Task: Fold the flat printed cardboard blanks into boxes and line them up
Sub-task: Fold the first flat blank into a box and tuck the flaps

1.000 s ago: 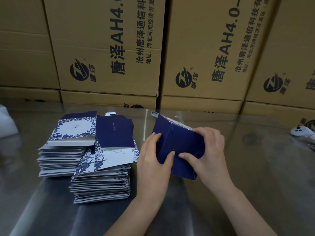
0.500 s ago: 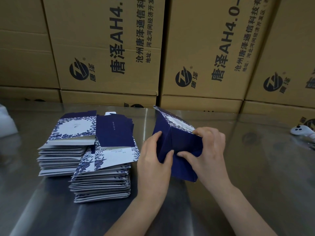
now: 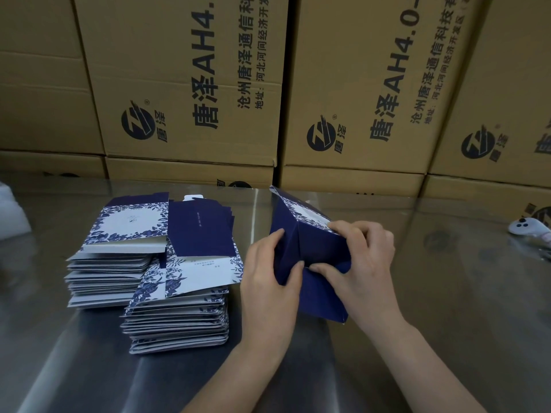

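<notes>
A half-formed navy box (image 3: pixel 310 242) with a white floral panel on its upper face stands tilted on the steel table (image 3: pixel 447 293). My left hand (image 3: pixel 268 281) grips its left side, thumb pressed on the near end flap. My right hand (image 3: pixel 363 263) curls over the top right edge, its thumb pushing the same flap. Two stacks of flat blue-and-white printed blanks (image 3: pixel 179 293) lie to the left, the farther stack (image 3: pixel 119 257) behind the nearer one.
Large brown shipping cartons (image 3: pixel 190 84) form a wall along the table's back edge. A small white device (image 3: pixel 527 226) lies at the far right. Something white (image 3: pixel 12 213) sits at the left edge.
The box has been raised more upright and squared up between my hands. Both thumbs have closed in on the near end flap; the stacks have not moved.
</notes>
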Available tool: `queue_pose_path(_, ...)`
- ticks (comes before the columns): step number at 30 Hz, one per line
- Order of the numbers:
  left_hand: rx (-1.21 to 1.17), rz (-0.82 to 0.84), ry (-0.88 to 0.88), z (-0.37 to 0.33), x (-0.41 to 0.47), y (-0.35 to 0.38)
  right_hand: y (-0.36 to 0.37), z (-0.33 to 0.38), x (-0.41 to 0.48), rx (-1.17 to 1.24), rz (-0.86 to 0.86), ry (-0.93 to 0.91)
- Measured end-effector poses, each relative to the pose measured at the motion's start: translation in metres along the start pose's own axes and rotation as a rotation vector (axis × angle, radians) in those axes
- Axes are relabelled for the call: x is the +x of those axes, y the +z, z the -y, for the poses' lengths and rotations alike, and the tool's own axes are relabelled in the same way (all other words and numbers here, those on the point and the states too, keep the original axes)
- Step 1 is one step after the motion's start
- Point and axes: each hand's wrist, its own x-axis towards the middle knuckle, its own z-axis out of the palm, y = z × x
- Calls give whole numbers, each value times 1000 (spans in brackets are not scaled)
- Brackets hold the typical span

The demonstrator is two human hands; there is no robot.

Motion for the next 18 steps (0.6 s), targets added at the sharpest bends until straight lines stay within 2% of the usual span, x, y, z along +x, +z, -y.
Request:
queue_pose_path(10, 12, 12, 8, 4, -1, 3, 1, 1, -1, -2, 28, 15)
queue_pose_path(18, -28, 162, -48, 1, -1, 3, -1, 1, -1, 31, -5, 74)
